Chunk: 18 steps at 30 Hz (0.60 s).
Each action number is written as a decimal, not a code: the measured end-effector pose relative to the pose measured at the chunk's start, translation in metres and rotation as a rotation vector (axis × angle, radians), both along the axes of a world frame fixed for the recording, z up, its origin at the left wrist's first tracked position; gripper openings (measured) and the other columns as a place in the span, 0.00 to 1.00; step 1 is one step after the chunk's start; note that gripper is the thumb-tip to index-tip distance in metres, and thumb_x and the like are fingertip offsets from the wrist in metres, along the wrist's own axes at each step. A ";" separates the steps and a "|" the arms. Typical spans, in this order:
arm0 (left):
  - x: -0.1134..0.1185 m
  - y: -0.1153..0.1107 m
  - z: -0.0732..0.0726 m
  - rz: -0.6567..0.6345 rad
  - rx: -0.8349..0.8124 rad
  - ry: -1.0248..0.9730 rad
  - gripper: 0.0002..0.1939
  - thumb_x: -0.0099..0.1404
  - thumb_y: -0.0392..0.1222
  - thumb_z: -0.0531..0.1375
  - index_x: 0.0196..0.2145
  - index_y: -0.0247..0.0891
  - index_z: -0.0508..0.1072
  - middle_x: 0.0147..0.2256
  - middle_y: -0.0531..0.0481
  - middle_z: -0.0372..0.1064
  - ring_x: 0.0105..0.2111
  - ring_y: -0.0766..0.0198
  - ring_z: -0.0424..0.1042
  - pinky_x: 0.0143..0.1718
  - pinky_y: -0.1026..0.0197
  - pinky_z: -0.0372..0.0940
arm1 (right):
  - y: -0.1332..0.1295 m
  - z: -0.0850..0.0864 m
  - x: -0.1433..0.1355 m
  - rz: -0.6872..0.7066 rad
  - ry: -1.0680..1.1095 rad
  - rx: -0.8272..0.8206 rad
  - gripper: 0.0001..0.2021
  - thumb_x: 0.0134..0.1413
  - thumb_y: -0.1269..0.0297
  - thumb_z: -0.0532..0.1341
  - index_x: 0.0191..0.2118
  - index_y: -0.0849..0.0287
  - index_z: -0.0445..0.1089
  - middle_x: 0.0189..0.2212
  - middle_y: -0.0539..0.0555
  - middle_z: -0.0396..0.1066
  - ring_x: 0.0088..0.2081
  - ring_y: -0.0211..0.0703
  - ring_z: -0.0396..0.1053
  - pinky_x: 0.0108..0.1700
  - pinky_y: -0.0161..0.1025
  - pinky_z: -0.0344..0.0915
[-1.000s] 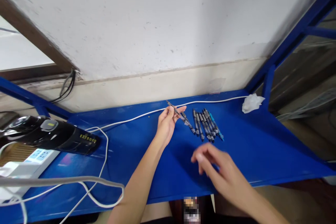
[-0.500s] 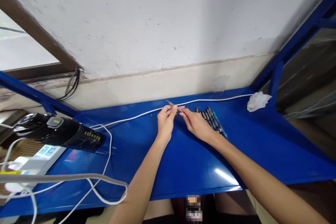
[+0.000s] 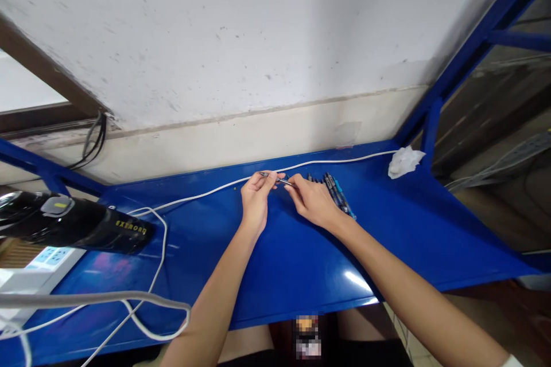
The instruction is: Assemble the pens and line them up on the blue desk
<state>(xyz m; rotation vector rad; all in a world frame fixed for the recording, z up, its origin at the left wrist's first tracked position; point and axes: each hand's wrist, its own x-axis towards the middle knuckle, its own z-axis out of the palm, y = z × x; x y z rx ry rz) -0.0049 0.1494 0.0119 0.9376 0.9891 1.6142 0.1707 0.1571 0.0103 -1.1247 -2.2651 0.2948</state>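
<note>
Apparently for steadiness, the left hand (image 3: 255, 200) and right hand (image 3: 314, 202) pinch opposite ends of a slim dark pen with a thin metallic tip (image 3: 284, 182) above the blue metal table (image 3: 297, 275), beside the loosely aligned dark and blue plastic pens (image 3: 338, 195).

At the left, yellow capitals on the black bottle (image 3: 92, 226) begin "EXTRO"; the last letters look like "RD" but are less clear. Any print on the pens (image 3: 338, 195) is too small to read.
</note>
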 end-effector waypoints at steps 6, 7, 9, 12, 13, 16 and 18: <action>0.001 0.000 -0.001 0.052 -0.004 0.038 0.14 0.63 0.49 0.75 0.38 0.37 0.80 0.38 0.43 0.84 0.38 0.60 0.79 0.39 0.61 0.66 | 0.000 0.001 0.001 0.034 0.001 0.019 0.16 0.82 0.56 0.47 0.50 0.55 0.69 0.44 0.58 0.81 0.38 0.46 0.77 0.36 0.39 0.59; 0.001 0.000 -0.001 0.042 0.006 0.036 0.14 0.63 0.48 0.75 0.38 0.38 0.81 0.38 0.43 0.84 0.38 0.60 0.79 0.39 0.61 0.66 | 0.000 0.002 0.001 0.031 0.011 0.022 0.15 0.82 0.56 0.47 0.51 0.55 0.69 0.45 0.58 0.81 0.39 0.47 0.77 0.36 0.39 0.60; 0.000 -0.001 0.001 -0.001 0.022 0.013 0.13 0.63 0.47 0.75 0.41 0.38 0.82 0.41 0.42 0.84 0.40 0.60 0.79 0.39 0.61 0.67 | 0.001 0.002 0.002 0.010 0.035 0.022 0.14 0.81 0.57 0.48 0.51 0.55 0.68 0.45 0.58 0.80 0.40 0.47 0.77 0.37 0.39 0.61; 0.001 -0.001 0.001 -0.061 0.027 -0.023 0.14 0.63 0.45 0.75 0.44 0.39 0.83 0.44 0.43 0.84 0.39 0.62 0.78 0.42 0.60 0.69 | 0.001 0.003 0.003 -0.012 0.064 -0.014 0.09 0.79 0.60 0.51 0.48 0.54 0.65 0.44 0.57 0.80 0.39 0.48 0.77 0.38 0.39 0.62; 0.001 -0.001 0.001 -0.067 0.026 -0.023 0.14 0.63 0.44 0.75 0.44 0.39 0.83 0.44 0.43 0.84 0.39 0.63 0.78 0.43 0.60 0.69 | 0.001 0.003 0.003 -0.016 0.069 -0.032 0.07 0.78 0.61 0.51 0.48 0.54 0.64 0.44 0.57 0.80 0.38 0.48 0.77 0.37 0.39 0.62; 0.003 -0.001 -0.001 -0.062 0.029 0.003 0.12 0.64 0.45 0.75 0.43 0.39 0.84 0.44 0.43 0.84 0.38 0.63 0.78 0.43 0.60 0.70 | 0.001 0.004 0.003 -0.029 0.074 -0.068 0.04 0.77 0.62 0.53 0.48 0.54 0.61 0.42 0.57 0.81 0.37 0.49 0.78 0.35 0.39 0.61; 0.004 -0.001 -0.002 -0.051 0.026 0.018 0.12 0.64 0.46 0.75 0.42 0.39 0.83 0.43 0.44 0.83 0.38 0.63 0.78 0.43 0.60 0.70 | 0.000 0.005 0.002 -0.032 0.073 -0.073 0.06 0.78 0.59 0.53 0.51 0.54 0.62 0.42 0.57 0.81 0.37 0.49 0.79 0.35 0.39 0.61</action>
